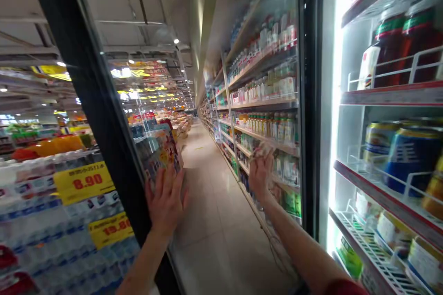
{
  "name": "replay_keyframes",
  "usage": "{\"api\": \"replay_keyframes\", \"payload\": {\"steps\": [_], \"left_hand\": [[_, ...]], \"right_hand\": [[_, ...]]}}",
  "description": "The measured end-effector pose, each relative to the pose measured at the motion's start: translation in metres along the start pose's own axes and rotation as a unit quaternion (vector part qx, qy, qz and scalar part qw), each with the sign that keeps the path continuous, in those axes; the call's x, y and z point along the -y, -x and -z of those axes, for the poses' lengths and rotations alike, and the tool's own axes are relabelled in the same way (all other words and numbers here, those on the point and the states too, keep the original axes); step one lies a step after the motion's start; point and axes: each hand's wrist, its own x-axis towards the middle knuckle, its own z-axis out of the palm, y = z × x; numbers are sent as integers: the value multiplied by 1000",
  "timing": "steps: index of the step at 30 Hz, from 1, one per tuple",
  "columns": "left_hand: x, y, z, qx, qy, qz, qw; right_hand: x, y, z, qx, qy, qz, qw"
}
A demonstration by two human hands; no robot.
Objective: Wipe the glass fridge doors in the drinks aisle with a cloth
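A glass fridge door (214,221) with a black frame (100,97) stands swung out in front of me. My left hand (166,198) lies flat against the glass beside the frame's left edge, its fingers spread and holding nothing. Farther right, my right hand (260,175) is at the glass with its fingers bent round a pale, crumpled cloth (263,151). Motion blur softens this hand and the cloth's outline. Faint reflections of both hands show in the glass.
At right, the lit fridge's shelves hold dark bottles (391,50), cans (411,156) and tubs (394,235) behind wire rails. Stacked bottled-water packs (69,235) with yellow price signs (83,182) stand at left. Through or in the glass appear an aisle and shelves of bottles (263,87).
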Motion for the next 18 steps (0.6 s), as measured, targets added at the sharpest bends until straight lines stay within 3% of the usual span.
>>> {"api": "replay_keyframes", "payload": {"steps": [2, 4, 5, 6, 10, 12, 15, 16, 18], "left_hand": [[0, 1, 1, 2, 3, 2, 1000], [1, 1, 2, 4, 21, 4, 1000], [2, 2, 1, 3, 32, 4, 999], [3, 2, 1, 0, 43, 4, 999], [6, 4, -3, -16, 68, 9, 998], [8, 5, -4, -20, 78, 9, 997], [12, 6, -5, -37, 101, 9, 994], [13, 7, -4, -44, 115, 10, 992], [15, 9, -4, -56, 149, 11, 987]], "right_hand": [[14, 20, 2, 72, -23, 96, 993], [27, 35, 4, 152, -51, 220, 962], [30, 37, 5, 171, -55, 250, 951], [30, 36, 5, 169, -47, 246, 953], [26, 28, 8, 99, 28, 84, 991], [29, 37, 7, 145, 14, 146, 979], [40, 54, 3, 221, -49, 343, 912], [44, 55, 1, 220, -61, 372, 900], [53, 49, -5, 191, -56, 346, 917]]}}
